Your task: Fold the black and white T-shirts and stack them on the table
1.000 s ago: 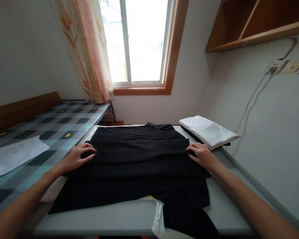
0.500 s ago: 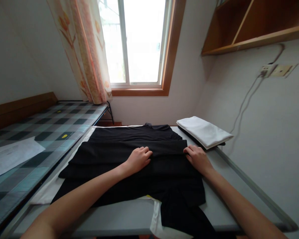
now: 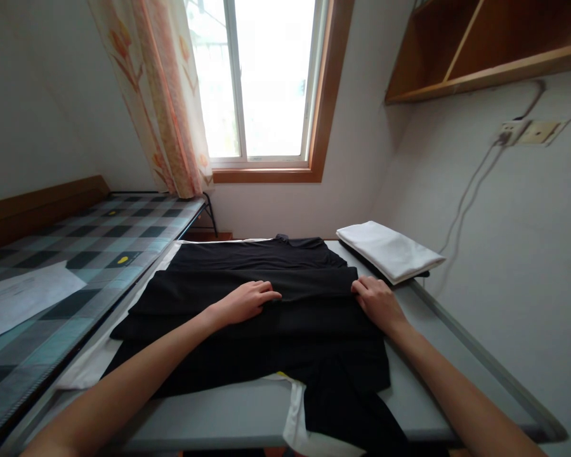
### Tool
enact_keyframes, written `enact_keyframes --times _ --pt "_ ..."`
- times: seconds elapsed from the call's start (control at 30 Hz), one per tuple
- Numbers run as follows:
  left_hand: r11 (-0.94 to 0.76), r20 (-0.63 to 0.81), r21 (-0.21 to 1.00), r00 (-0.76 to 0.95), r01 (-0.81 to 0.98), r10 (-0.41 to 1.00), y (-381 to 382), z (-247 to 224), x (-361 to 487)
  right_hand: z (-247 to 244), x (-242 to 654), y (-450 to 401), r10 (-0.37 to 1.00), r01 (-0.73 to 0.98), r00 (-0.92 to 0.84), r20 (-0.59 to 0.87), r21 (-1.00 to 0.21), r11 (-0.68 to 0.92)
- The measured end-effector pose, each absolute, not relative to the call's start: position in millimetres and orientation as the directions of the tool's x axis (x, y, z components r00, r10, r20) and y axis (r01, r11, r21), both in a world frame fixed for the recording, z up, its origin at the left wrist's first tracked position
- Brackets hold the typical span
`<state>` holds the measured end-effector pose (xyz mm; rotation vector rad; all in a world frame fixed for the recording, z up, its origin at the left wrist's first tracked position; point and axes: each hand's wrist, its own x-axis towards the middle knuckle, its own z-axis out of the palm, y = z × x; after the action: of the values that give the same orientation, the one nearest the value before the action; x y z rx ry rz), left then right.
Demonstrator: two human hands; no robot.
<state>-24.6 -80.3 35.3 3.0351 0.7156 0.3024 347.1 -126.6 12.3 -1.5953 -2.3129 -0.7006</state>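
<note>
A black shirt (image 3: 247,349) lies spread on the grey table (image 3: 209,416), with a folded band of its cloth across the middle. One short sleeve hangs toward the near edge. White cloth (image 3: 88,362) shows beneath it at the left and near side. My left hand (image 3: 248,301) rests on the folded band, palm down, fingers stretched out and holding nothing. At the band's right end, my right hand (image 3: 375,299) has its fingers curled on the shirt's edge; the fingertips are partly hidden.
A folded white cloth (image 3: 390,251) lies over a dark one at the table's back right. Left of the table is a bed with a checked mattress (image 3: 137,254) and a sheet of paper (image 3: 28,297) on it. A wooden shelf (image 3: 495,70) hangs above a plugged-in cord (image 3: 471,178).
My left hand has slid to the left along the folded band, and its fingers are straighter. My right hand stays at the band's right end.
</note>
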Motion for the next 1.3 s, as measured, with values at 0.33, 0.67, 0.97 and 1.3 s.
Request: enact_keyframes --times 0.33,0.67,0.97,1.3 --pt "-0.523 0.13 0.044 0.515 0.851 0.848 -82.9 36.4 -216.6 11.2 345.2 -122.5 0.824 0.933 -0.359 0.438 0.203 0.298" --pt "-0.392 0.005 0.295 0.408 0.871 0.913 -79.9 52.1 -261.5 35.2 362.2 -112.5 0.879 0.884 -0.371 0.3 -0.178 0.433" --pt "-0.32 0.185 0.232 0.281 0.919 0.942 -18.7 21.5 -224.8 21.0 287.0 -75.0 0.869 0.938 -0.249 0.427 -0.118 0.326" --pt "-0.253 0.346 0.182 0.179 0.95 0.921 -23.0 -1.9 -218.0 -18.7 306.9 -77.4 0.94 0.959 -0.263 0.217 -0.044 0.278"
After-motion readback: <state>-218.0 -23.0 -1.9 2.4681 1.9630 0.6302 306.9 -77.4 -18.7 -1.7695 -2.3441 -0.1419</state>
